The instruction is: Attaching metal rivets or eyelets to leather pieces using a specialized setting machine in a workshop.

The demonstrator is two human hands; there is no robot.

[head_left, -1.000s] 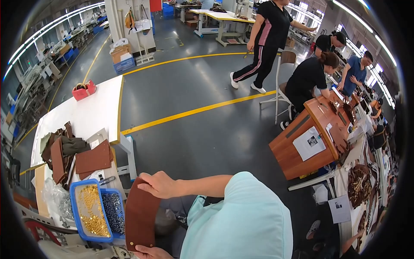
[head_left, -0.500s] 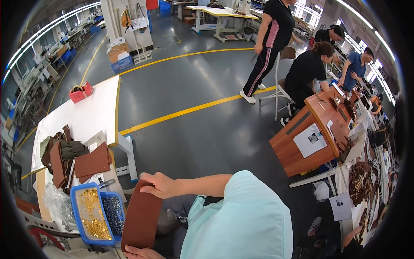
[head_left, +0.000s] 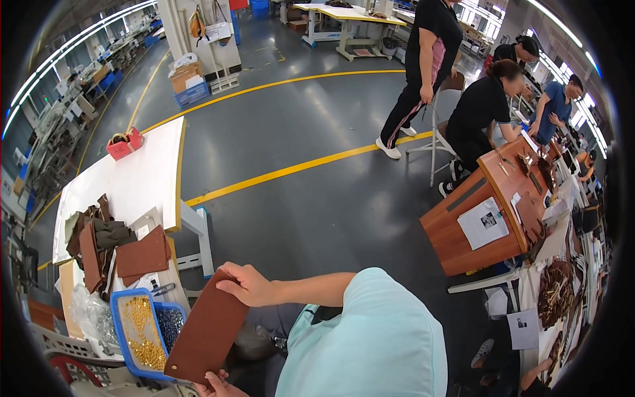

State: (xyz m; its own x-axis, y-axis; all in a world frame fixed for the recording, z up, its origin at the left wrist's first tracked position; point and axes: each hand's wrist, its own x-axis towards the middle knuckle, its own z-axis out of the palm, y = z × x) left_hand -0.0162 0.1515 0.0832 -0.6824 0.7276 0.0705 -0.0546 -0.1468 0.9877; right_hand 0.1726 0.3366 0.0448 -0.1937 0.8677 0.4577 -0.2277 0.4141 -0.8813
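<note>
The left hand (head_left: 221, 385), partly cut off by the lower edge, has its fingers curled at the near corner of a brown leather-like panel (head_left: 208, 327); I cannot tell whether they pinch it. The right hand (head_left: 248, 284) grips the panel's far end, thumb laid over the face. The panel is held up in front of the lap, its long axis running from seven o'clock, at the near end, to one o'clock, at the far end. A small gold stud (head_left: 174, 366) sits at the seven o'clock corner.

Clock directions are from the panel. At nine o'clock is a blue tray (head_left: 135, 292) of gold-coloured fittings (head_left: 142, 327); between it and the panel, partly covered by the panel, lie dark fittings (head_left: 170, 324) in a second tray. Between ten and eleven o'clock, similar brown pieces (head_left: 143, 253) lie flat. Farther, at eleven, a white worktop (head_left: 145, 175) carries a red holder (head_left: 124, 143). At two o'clock stands a wooden worktop (head_left: 450, 238), with a seated person (head_left: 479, 106) in black beyond it.
</note>
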